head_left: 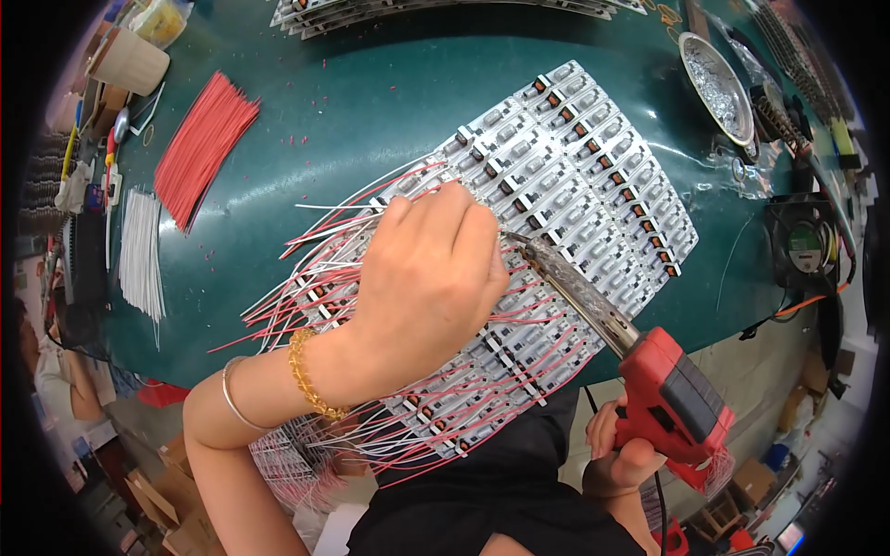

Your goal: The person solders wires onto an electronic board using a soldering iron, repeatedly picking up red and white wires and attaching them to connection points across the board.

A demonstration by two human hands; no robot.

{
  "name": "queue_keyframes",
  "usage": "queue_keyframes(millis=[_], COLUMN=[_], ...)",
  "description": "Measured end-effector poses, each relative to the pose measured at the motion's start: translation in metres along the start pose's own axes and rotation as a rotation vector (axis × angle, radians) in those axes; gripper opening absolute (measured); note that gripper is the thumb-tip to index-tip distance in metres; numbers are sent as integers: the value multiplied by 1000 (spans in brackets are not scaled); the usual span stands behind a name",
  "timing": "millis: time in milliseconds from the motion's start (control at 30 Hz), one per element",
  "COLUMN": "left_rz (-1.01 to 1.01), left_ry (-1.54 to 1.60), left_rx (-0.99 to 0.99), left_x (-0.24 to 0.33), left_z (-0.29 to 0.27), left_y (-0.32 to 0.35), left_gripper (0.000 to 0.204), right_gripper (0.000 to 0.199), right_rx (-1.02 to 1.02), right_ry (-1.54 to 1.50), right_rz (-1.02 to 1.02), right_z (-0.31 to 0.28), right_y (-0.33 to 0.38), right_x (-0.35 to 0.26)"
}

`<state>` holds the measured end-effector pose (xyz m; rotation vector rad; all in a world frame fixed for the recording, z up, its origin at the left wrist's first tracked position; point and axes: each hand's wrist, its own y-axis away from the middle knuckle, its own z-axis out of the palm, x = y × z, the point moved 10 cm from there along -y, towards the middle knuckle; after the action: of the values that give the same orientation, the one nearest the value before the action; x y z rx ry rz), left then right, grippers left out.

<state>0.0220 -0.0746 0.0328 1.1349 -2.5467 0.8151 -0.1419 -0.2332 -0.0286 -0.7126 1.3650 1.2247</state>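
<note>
My left hand (428,269) is closed in a pinch over a large panel of small silver circuit boards (579,176). Its fingertips are turned down and hidden, so what they hold does not show. Many red and white wires (315,269) fan out from the panel, running under and around this hand. My right hand (623,452) grips a red soldering gun (669,394) by its handle. The gun's long metal barrel points up and left, its dark tip close beside my left fingers at the panel. Rows farther right carry no wires.
On the green table (371,102), bundles of red wires (202,148) and white wires (141,259) lie at left. A beige pot (130,60) stands far left. At far right are a metal dish (716,88) with silvery bits and a black fan (805,246). More panels (445,14) lie at the back.
</note>
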Motion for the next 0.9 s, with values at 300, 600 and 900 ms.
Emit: queue_keyframes(millis=[300, 600, 900], left_rz=[5, 5, 9], left_ry=[-12, 60, 194], left_rx=[18, 52, 9], left_x=[1, 0, 14], left_z=[-1, -4, -4], left_y=[2, 3, 4], left_gripper=[17, 14, 12], right_gripper=[80, 87, 87], right_rx=[-20, 13, 44], right_ry=[32, -17, -18], right_rz=[-138, -117, -150], right_z=[0, -3, -14], right_y=[3, 7, 13], right_x=[-14, -12, -14])
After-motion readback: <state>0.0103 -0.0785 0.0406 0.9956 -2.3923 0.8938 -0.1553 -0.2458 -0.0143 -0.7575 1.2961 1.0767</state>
